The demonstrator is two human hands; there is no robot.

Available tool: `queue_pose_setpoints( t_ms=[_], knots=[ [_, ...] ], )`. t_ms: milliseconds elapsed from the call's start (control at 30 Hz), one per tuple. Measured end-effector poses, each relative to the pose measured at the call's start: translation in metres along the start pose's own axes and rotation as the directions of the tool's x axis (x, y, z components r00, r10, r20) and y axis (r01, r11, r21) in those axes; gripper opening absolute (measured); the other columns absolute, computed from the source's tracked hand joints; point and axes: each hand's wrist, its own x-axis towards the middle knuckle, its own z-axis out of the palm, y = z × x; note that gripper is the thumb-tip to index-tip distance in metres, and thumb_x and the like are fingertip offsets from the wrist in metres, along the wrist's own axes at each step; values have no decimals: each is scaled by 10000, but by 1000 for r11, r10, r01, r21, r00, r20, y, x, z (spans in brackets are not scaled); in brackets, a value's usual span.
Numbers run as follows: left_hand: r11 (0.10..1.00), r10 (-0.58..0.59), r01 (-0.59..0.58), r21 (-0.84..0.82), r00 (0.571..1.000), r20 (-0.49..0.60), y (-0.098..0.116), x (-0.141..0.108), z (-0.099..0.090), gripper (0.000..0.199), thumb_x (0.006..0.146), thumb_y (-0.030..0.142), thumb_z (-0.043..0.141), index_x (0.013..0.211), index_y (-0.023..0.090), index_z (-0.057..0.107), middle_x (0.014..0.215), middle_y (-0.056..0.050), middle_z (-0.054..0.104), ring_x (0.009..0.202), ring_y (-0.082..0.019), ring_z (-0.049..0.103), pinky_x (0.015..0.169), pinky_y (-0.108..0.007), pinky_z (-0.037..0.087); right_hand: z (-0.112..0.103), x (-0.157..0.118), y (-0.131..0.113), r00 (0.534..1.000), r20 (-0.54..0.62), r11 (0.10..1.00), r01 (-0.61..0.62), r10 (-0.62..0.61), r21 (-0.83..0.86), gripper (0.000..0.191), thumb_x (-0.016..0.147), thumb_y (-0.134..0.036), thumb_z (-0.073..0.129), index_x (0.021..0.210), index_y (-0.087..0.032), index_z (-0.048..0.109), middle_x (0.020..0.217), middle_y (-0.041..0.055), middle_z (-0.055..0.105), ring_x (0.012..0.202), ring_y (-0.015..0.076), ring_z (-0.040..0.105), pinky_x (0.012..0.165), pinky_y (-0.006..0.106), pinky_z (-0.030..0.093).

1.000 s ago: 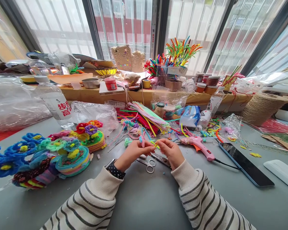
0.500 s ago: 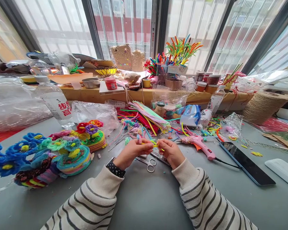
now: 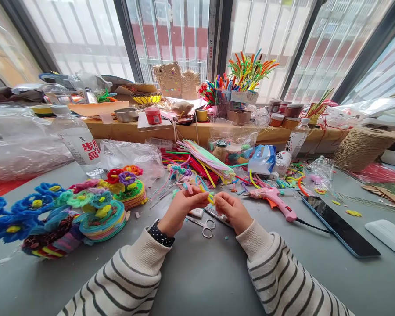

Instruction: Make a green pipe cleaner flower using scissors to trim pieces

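Between my two hands is a short piece of yellow pipe cleaner [image 3: 211, 199]. My left hand [image 3: 183, 205] pinches its left end between thumb and fingers, and a bit of pink shows at the same fingers. My right hand [image 3: 233, 210] is closed on the right end, its fingertips almost touching the left ones. Just below the hands, a pair of scissors [image 3: 205, 226] lies on the table, partly hidden. A pink glue gun [image 3: 276, 199] rests to the right of my right hand.
Pipe-cleaner flowers [image 3: 33, 205] on coiled bases stand at the left. A bundle of pastel pipe cleaners [image 3: 207, 158] lies behind my hands. A phone [image 3: 340, 226] is at the right, near the glue gun's cord. Water bottles [image 3: 79, 140] and a twine spool [image 3: 365, 147] stand farther back.
My fingers have shifted slightly on the yellow pipe cleaner, the hands drawing a little closer together. More of the yellow shows between them. The things on the table stay put.
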Motion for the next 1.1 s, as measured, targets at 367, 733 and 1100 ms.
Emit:
queue_pose_setpoints(
  t_ms=[367,733,1100],
  knots=[
    [999,44,-46,-22,993,-106,-2,0,2,231,578,262,655,619,128,471,567,18,561,597,-118,591,678,-272,476,4,-9,-5,876,-53,674,328,-479,-662,159,748,-243,489,761,-140,610,714,56,607,617,130,526,547,238,411],
    [961,214,-201,189,975,-54,-6,0,3,227,559,252,658,704,141,524,592,31,558,595,-116,568,622,-254,473,4,-10,-2,813,58,379,331,-579,-865,172,744,-171,458,799,-137,618,697,54,609,558,126,502,512,237,410],
    [951,240,-224,213,969,-52,-7,-1,6,258,549,232,664,743,149,515,590,38,563,589,-120,581,596,-243,475,4,-9,-1,791,95,301,337,-604,-892,139,720,-162,475,751,-155,610,673,34,603,590,132,525,569,239,420]
  ],
)
